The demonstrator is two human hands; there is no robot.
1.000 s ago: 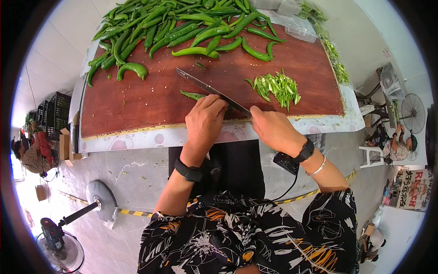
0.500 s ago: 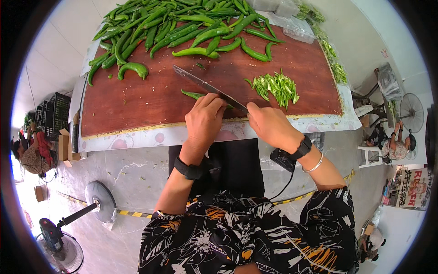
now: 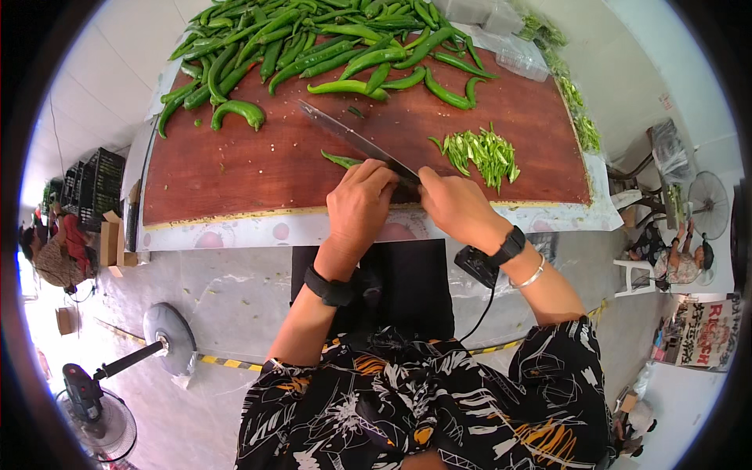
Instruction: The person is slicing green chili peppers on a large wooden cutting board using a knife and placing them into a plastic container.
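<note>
My right hand [image 3: 458, 205] grips the handle of a long kitchen knife [image 3: 352, 141], whose blade slants up and to the left over the brown board [image 3: 266, 172]. My left hand [image 3: 360, 197] is closed on a green chili pepper [image 3: 338, 159], and only the pepper's end shows past the fingers. The blade lies right beside the left fingertips, and the hand hides where it meets the pepper. Right of the knife sits a heap of sliced green pepper [image 3: 486, 153]. Whole green peppers [image 3: 313, 51] are piled along the board's far side.
A clear plastic container [image 3: 523, 64] stands at the board's far right. Another knife [image 3: 134, 205] lies by its left edge. Below are a standing fan [image 3: 98, 415], black crates [image 3: 100, 180] and an open cardboard box [image 3: 111, 241]. Other people sit at far left and right.
The view has shifted slightly, so the board and peppers appear a little to the right. Both hands keep their hold on the knife and the pepper, with little movement between them.
</note>
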